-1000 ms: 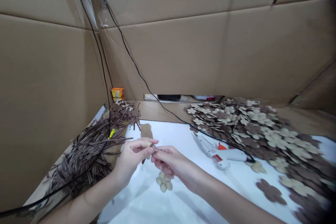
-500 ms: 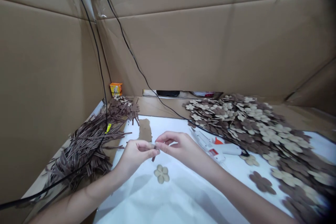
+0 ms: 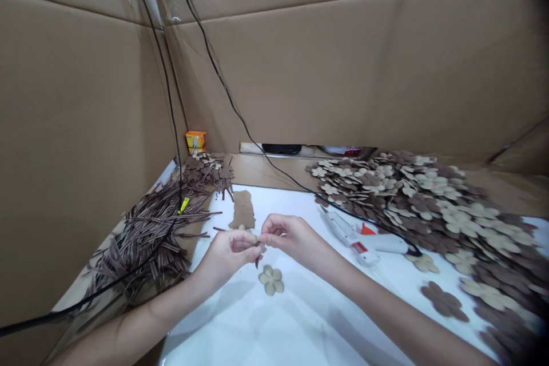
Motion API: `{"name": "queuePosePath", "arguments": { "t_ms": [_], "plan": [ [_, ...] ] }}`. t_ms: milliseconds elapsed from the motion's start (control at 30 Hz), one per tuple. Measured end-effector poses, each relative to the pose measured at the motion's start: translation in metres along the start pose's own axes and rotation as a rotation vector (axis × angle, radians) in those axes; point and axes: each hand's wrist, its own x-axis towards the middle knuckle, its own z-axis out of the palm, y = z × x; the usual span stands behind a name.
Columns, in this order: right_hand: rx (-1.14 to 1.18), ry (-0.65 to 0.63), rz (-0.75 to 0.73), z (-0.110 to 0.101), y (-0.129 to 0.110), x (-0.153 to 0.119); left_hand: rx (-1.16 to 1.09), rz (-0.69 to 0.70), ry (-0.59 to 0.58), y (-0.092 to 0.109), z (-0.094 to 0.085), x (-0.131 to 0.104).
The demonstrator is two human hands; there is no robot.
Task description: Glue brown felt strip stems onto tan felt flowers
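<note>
Close together over the white table sheet [image 3: 240, 309], my two hands meet at the fingertips. A short dark brown strip [image 3: 257, 262] hangs below the fingers of my left hand [image 3: 229, 251], which is closed in a pinch on it. My right hand [image 3: 287, 237] is pinched at the upper part of the same strip, mostly hidden by fingers. A small beige piece shows above my left fingers, too covered to make out. Just below the hands a beige felt flower [image 3: 271, 280] lies flat on the sheet.
A heap of brown strips [image 3: 146, 234] lies at left. Brown and beige flowers [image 3: 420, 194] are piled at right. Nearer stands a white glue gun [image 3: 343, 229], nozzle pointing away. A cardboard scrap [image 3: 243, 209] lies beyond my hands. A black cable [image 3: 231, 103] crosses; cardboard walls enclose the table.
The view has shifted slightly, so most things sit further right. My fingers have moved a little around the strip, and more of the beige piece shows above my left hand.
</note>
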Motion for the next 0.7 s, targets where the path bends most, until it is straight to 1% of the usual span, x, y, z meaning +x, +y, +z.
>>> {"name": "queuePosePath", "arguments": {
  "t_ms": [100, 200, 267, 400, 500, 600, 667, 700],
  "plan": [
    [0.043, -0.035, 0.03, 0.001, 0.003, 0.002, -0.015, -0.033, -0.004, 0.001, 0.0, -0.002],
    [0.095, -0.042, 0.052, 0.002, 0.011, 0.006, -0.05, -0.059, 0.042, 0.001, 0.001, -0.004],
    [0.128, -0.044, 0.063, 0.002, 0.019, 0.008, -0.081, -0.049, 0.056, 0.0, 0.001, -0.005],
    [0.179, -0.074, 0.08, 0.004, 0.031, 0.008, -0.077, -0.036, 0.052, -0.002, 0.001, -0.009],
    [0.21, -0.099, 0.084, 0.007, 0.033, 0.005, -0.107, -0.077, 0.051, -0.001, 0.001, -0.012],
    [0.24, -0.109, 0.075, 0.011, 0.03, 0.002, -0.27, -0.156, 0.006, 0.0, 0.0, -0.015],
    [0.253, -0.096, 0.063, 0.012, 0.026, 0.0, -0.354, -0.214, -0.067, -0.001, 0.0, -0.016],
    [0.256, -0.088, 0.057, 0.013, 0.024, -0.001, -0.361, -0.24, -0.103, -0.001, -0.001, -0.016]
  ]
}}
